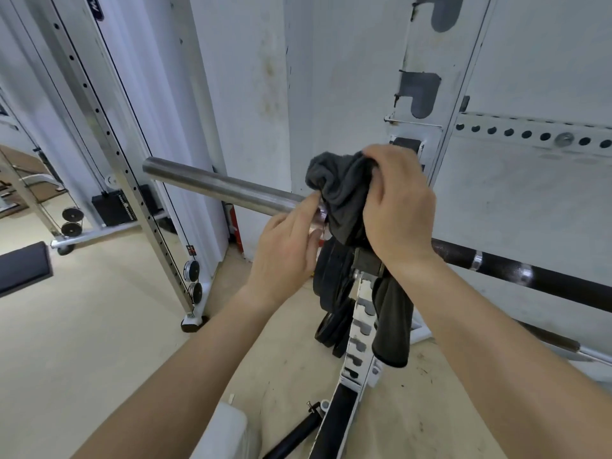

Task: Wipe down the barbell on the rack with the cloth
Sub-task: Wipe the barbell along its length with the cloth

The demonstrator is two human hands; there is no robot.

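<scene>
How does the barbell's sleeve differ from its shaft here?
The sleeve is matte silver; the shaft is dark and glossy with one silver ring. The sleeve ends free in the air; the shaft runs out of frame. Both belong to one barbell, meeting under the dark grey cloth that the right hand grips.

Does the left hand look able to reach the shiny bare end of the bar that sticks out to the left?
Probably yes. The left hand is right beside the bar, next to the cloth that the right hand grips, and nothing covers or blocks that bare end.
</scene>
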